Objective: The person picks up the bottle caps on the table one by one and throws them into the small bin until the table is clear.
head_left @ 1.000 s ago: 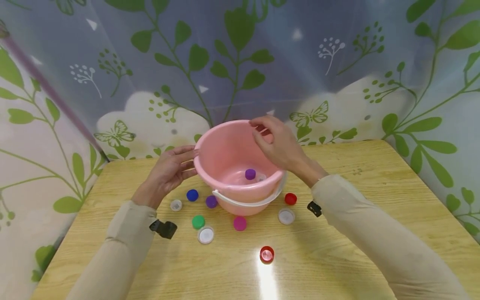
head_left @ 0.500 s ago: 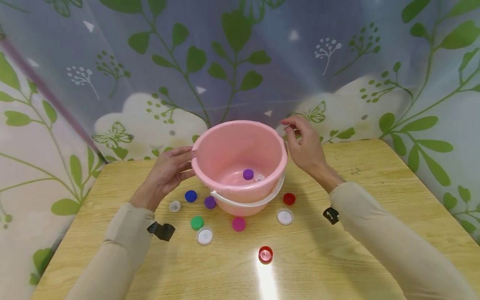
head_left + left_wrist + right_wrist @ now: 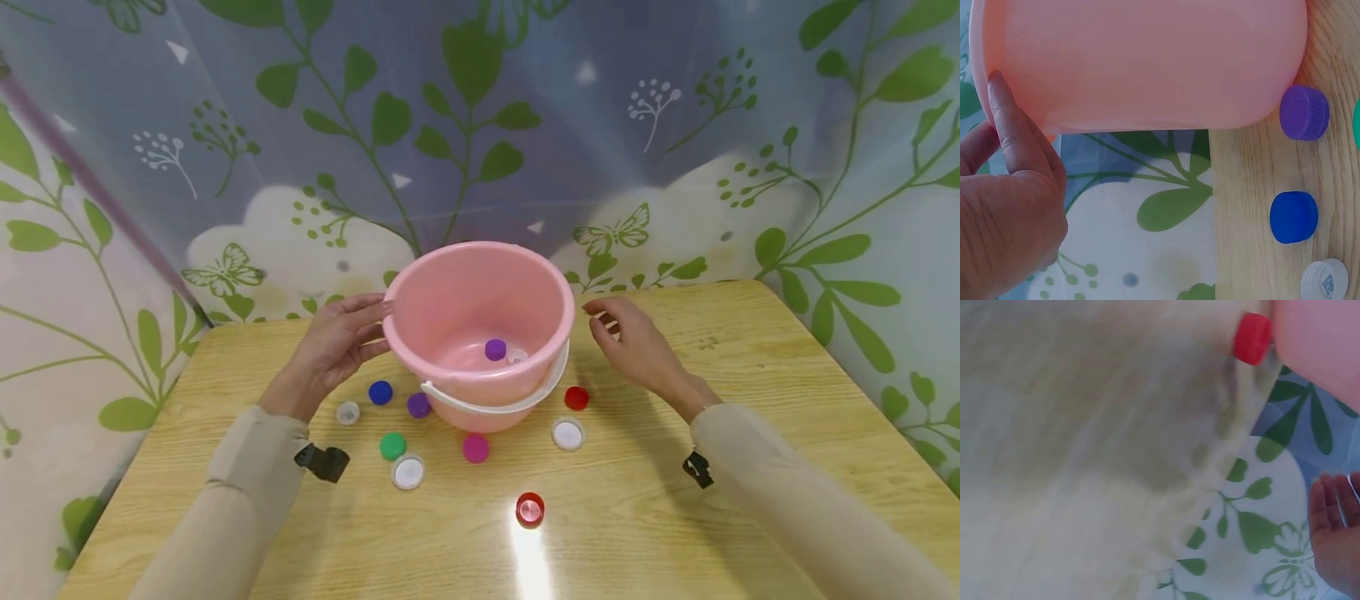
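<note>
At the left, the left hand has its fingers nearly straight, and they touch the rim of the pink bucket; I think this light contact is to steady it. Below this hand, on the table, come a small white cap, a blue cap and a green cap, with a round white lid just beside the green one. A purple cap lies close by the foot of the bucket.

The bucket stands upright at the middle of the table, toward the far side, perhaps because there both hands can reach it. Its handle hangs down at the front, which leaves the mouth free. On its bottom rest another purple cap and a clear cap.

In front lies a pink cap; nearer to the person, a red cap. To the right are a second white lid and a second red cap.

Last, the right hand hangs beside the bucket without touching it, fingers loosely bent; it seems to hold nothing, though its wrist view is blurred and cuts the hand.
</note>
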